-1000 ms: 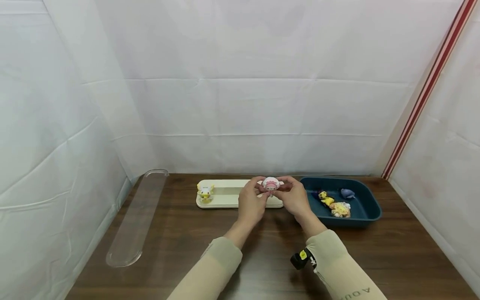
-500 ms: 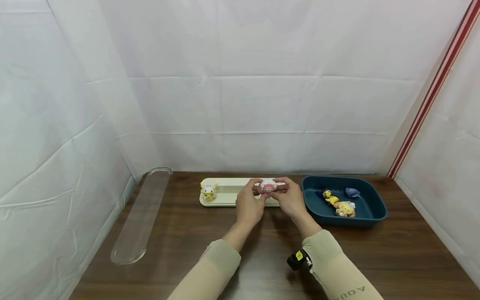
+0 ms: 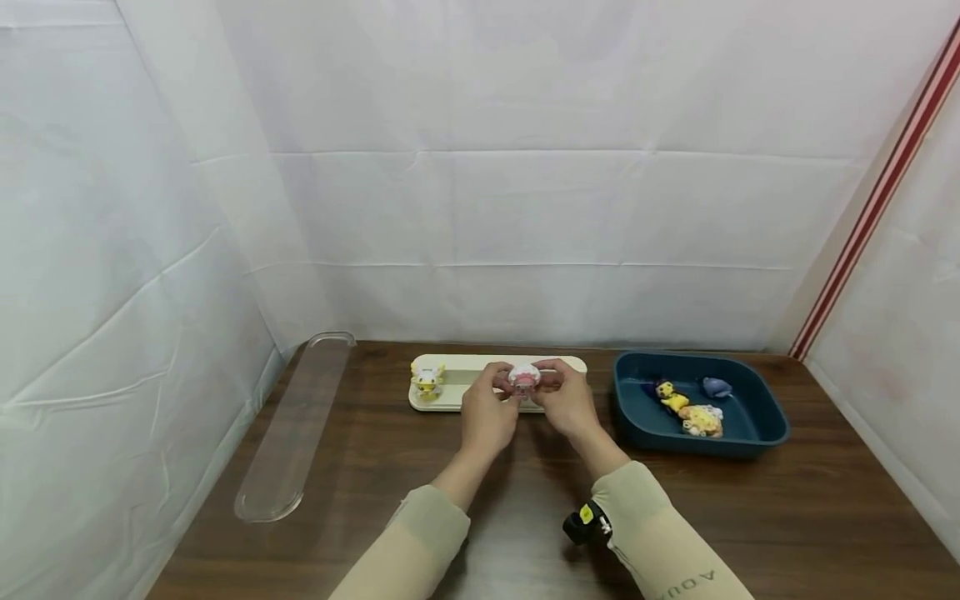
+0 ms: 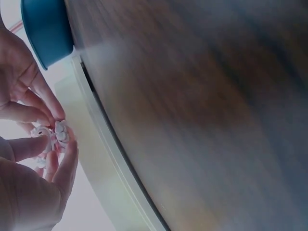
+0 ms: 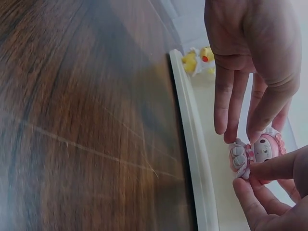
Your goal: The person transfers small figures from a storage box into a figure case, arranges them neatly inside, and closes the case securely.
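Observation:
Both hands hold one small toy figurine [image 3: 524, 379] with a white and pink hood. In the right wrist view its pale face [image 5: 262, 150] and white feet show. My left hand [image 3: 483, 412] grips it from the left and my right hand [image 3: 568, 404] from the right, thumbs and fingertips meeting around it. It is in front of or over a long cream tray [image 3: 462, 402]; contact with the tray cannot be made out. A yellow and white figurine [image 3: 427, 382] stands upright at the tray's left end. Fingers hide part of the held figurine.
A dark blue bin [image 3: 697, 448] on the right holds a yellow figurine [image 3: 675, 402], a cream-yellow figurine [image 3: 702, 421] and a blue-purple piece [image 3: 717, 387]. A clear long cover [image 3: 288, 450] lies at the left. White cloth [image 3: 480, 217] encloses the table [image 3: 390, 475].
Both hands have moved left along the tray with the pink-hooded figurine, whose hood has tipped towards the camera. The head view has shifted slightly. Bin, cover and yellow-white figurine keep their places.

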The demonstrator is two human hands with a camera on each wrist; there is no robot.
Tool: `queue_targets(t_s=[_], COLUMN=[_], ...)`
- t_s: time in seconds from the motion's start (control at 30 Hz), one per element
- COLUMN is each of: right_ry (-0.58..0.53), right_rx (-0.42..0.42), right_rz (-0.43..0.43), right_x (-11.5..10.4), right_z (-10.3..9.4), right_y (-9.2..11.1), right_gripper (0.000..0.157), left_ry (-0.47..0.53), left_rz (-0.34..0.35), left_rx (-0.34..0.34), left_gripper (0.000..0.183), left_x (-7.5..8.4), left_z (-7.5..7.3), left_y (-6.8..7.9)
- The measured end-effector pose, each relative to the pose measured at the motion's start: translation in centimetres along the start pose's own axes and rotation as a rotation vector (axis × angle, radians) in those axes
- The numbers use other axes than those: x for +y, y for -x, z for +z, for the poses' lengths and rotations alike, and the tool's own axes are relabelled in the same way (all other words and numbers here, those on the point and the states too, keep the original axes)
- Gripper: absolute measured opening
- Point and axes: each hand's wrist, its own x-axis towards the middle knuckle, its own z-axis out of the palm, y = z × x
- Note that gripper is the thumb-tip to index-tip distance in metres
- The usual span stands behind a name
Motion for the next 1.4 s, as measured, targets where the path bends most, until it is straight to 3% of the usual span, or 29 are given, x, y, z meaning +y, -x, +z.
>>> queue_targets(t_s=[0.4,0.83,1.17,1.4], right_ry=[-0.081,-0.059,-0.077,-0.07], right_rx=[-0.09,-0.099,-0.156,-0.199], right_rz=[0.009,-0.02,-0.067,-0.046], right_x=[0.2,0.1,-0.5,-0.7], right_z=[2.5,4.7,6.1,6.6], right_y=[0.0,-0.3,-0.1,0.0], right_gripper=[0.045,0.045,0.047,0.046], left_ry=[-0.038,-0.104,-0.119,-0.126], left_rz=[-0.064,-0.089,-0.121,-0.149], left_rx=[-0.021,-0.007,0.002,-0.004], left_gripper=[0.046,0.055,0.063,0.066], left_x=[-0.9,-1.6,-1.9,-2.1], left_z=[-2.2,-3.3,-4.4,-4.8], left_y=[0.2,0.4,0.5,0.4])
